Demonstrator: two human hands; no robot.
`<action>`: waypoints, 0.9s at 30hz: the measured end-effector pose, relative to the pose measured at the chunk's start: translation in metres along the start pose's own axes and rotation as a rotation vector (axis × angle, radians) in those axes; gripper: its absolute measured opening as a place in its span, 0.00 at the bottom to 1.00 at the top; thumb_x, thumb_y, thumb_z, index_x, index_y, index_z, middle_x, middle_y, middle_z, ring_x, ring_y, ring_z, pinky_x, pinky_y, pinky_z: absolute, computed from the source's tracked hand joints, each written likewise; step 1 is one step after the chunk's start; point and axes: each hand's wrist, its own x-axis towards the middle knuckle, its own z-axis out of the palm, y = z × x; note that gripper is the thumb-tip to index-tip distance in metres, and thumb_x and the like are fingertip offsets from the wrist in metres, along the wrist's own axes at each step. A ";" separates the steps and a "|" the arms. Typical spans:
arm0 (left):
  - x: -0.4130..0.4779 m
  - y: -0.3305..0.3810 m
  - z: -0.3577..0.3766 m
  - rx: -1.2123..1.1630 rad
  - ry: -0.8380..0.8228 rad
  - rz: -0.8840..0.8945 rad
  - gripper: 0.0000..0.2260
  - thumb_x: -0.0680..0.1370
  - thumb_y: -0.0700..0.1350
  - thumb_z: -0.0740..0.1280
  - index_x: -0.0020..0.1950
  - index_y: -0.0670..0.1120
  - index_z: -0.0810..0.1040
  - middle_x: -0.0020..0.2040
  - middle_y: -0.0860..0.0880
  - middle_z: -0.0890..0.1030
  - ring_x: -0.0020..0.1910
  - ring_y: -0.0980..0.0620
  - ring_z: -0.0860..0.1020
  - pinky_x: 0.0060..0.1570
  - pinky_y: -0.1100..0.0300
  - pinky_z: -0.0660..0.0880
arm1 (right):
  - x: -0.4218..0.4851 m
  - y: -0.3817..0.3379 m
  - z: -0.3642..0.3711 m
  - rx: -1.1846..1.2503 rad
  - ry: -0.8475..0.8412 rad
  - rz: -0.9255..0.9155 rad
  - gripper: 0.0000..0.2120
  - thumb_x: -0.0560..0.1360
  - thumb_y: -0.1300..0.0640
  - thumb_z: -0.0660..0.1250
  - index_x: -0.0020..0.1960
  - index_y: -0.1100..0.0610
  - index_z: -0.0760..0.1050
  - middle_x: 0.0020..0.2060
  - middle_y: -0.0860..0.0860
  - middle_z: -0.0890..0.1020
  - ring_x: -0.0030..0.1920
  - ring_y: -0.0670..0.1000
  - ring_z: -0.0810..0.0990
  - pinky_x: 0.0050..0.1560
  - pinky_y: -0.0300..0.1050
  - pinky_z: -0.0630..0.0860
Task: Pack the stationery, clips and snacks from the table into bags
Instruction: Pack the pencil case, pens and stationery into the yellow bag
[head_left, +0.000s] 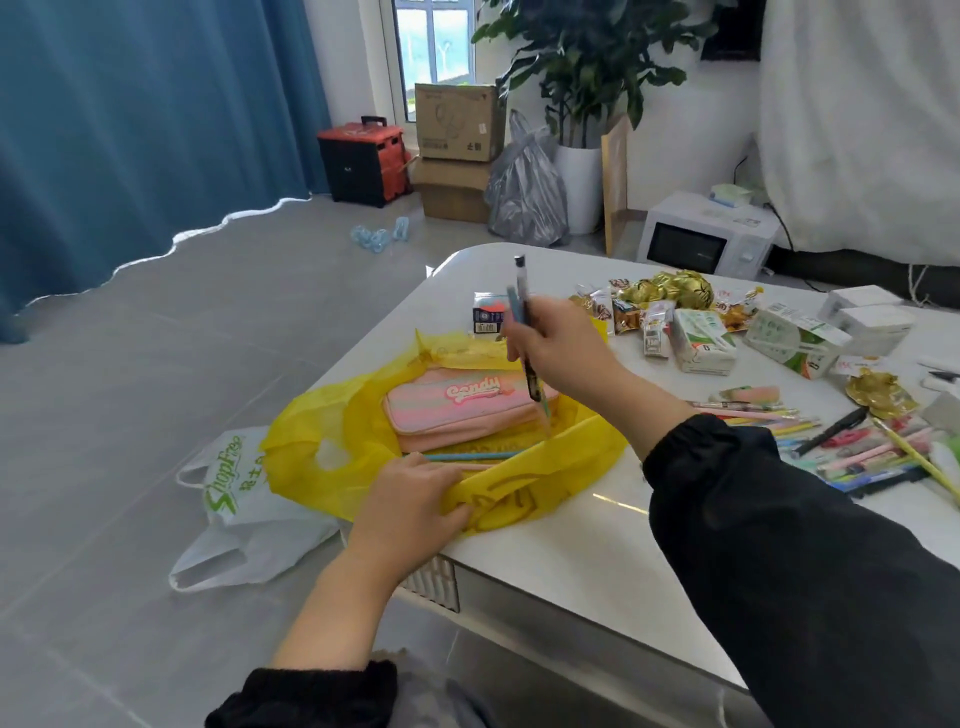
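Fingers of the right hand (563, 348) clamp two pens (524, 332) above the yellow bag (332, 415), left hand (410, 499) pinching its rim

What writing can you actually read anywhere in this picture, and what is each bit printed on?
"Candy": on the pink pencil case inside the yellow bag.
"ShopFree": in green on the white plastic bag hanging off the table edge; the characters beside it are too blurred.
Print on the snack packets, cardboard box and small box: too small to read.
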 end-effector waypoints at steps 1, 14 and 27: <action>-0.001 -0.003 -0.002 -0.005 0.005 -0.009 0.19 0.68 0.59 0.60 0.50 0.54 0.84 0.41 0.53 0.84 0.42 0.50 0.79 0.44 0.53 0.76 | 0.001 -0.003 0.008 -0.066 -0.125 -0.025 0.11 0.79 0.57 0.61 0.38 0.56 0.74 0.32 0.50 0.79 0.33 0.48 0.77 0.36 0.41 0.72; -0.010 -0.013 -0.011 0.056 0.110 -0.036 0.12 0.67 0.55 0.63 0.33 0.48 0.79 0.32 0.53 0.81 0.34 0.49 0.78 0.35 0.59 0.75 | -0.014 0.012 0.058 -0.930 -0.825 -0.001 0.12 0.77 0.65 0.58 0.58 0.61 0.74 0.53 0.57 0.78 0.44 0.58 0.74 0.39 0.44 0.68; -0.002 -0.008 -0.009 0.136 0.037 -0.065 0.20 0.71 0.59 0.58 0.47 0.49 0.83 0.43 0.52 0.82 0.44 0.49 0.78 0.43 0.55 0.74 | -0.030 0.039 0.044 -0.650 -0.666 0.011 0.11 0.75 0.57 0.61 0.51 0.54 0.82 0.45 0.51 0.83 0.43 0.54 0.79 0.46 0.48 0.79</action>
